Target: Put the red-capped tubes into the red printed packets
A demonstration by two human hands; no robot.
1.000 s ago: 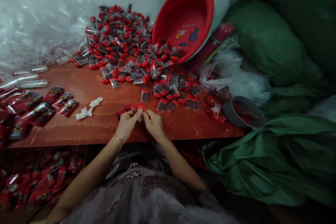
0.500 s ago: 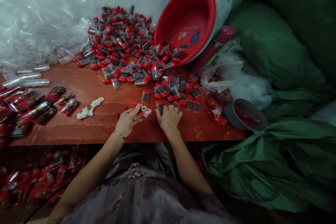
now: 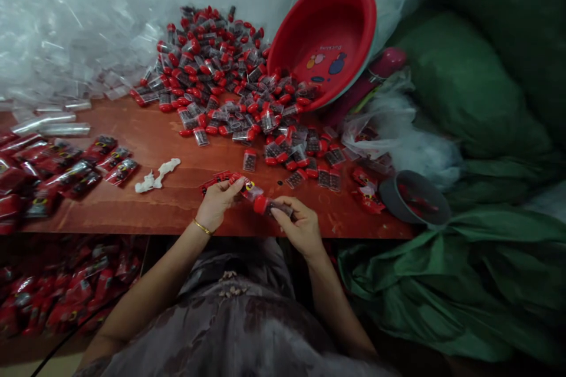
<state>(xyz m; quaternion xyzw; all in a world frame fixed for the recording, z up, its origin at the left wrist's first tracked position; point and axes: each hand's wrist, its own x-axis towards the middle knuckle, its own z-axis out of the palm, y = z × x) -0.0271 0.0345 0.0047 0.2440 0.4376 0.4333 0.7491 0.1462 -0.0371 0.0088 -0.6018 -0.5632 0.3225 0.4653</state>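
Observation:
My left hand [image 3: 216, 205] pinches a red printed plastic packet [image 3: 250, 189] between thumb and fingers, its clear end pointing right. In my right hand [image 3: 300, 225] is a small clear container [image 3: 279, 210] with a red cap and dark contents, held by thumb and fingers. The red cap touches or nearly touches the packet's clear end; whether it is inside I cannot tell. More red packets [image 3: 215, 181] lie on the table just beyond my left hand. A single container [image 3: 249, 160] lies apart from the heap, just past both hands.
A heap of red-capped containers [image 3: 212, 65] spills from a tilted red basin [image 3: 327, 29]. Filled red packets [image 3: 66, 171] lie at the left, near a crumpled white scrap [image 3: 157, 175]. A grey bowl [image 3: 391, 194] stands right, beside green sacking [image 3: 464, 271]. Clear plastic sleeves [image 3: 66, 41] pile at back left.
My right hand has picked up a container from the table, turned it cap-left and brought it toward me, up against the packet. My left hand still holds the packet in nearly the same place.

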